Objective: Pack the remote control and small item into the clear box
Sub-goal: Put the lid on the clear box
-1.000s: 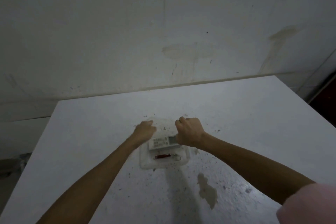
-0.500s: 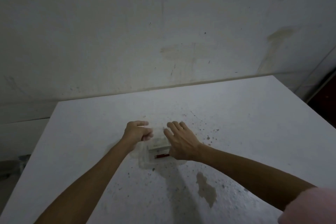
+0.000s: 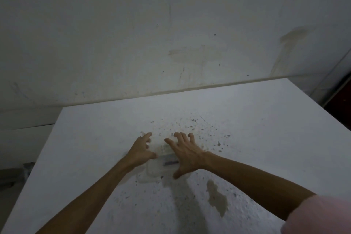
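Grip state, left hand (image 3: 141,151): fingers spread, palm down on the left side of the clear box (image 3: 160,167); whether it clamps the box cannot be determined. Grip state, right hand (image 3: 187,155): fingers splayed wide, palm flat over the right half of the box, thumb reaching toward the lower centre of the frame; nothing is enclosed in it. The box sits at the centre of the frame on the white desk (image 3: 247,129), its outline blurred. Between the two hands, a pale strip of the remote control (image 3: 167,156) shows through the clear plastic. Just below it lies a short dark item (image 3: 171,163), also inside the box. A brownish stain (image 3: 217,198) marks the desk at lower right, well apart from the box. A pink sleeve (image 3: 319,216) occupies the lower right corner.
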